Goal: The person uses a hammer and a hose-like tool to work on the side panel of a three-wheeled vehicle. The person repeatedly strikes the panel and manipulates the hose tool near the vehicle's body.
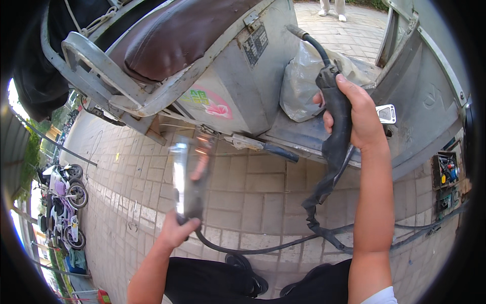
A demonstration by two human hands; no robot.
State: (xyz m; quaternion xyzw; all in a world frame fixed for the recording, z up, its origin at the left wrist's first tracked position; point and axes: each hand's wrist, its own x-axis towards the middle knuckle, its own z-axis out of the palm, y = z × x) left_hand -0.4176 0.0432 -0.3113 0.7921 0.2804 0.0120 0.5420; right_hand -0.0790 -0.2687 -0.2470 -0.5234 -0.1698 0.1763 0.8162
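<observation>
My right hand (358,109) is wrapped round the black, tape-covered handle of a welding torch (338,109). Its bent neck and nozzle reach up and left, in front of a crumpled clear plastic bag (296,91). Down from the handle runs a sheathed cable (318,195). Lower left, my left hand (178,229) grips a ground clamp (190,192), smeared by motion, with a silvery side and copper-coloured parts near its upper end. A black cable (243,251) leads from it to the right across the paving. The clamp's tip is close to the vehicle's lower frame but whether they touch I cannot tell.
A grey metal three-wheeler body (228,76) with a brown seat (177,35) fills the upper part. On its footplate lies a small silver-framed item (386,114). At right stands a toolbox (448,169); parked bikes (66,202) are at far left. Someone's legs (332,7) show at top.
</observation>
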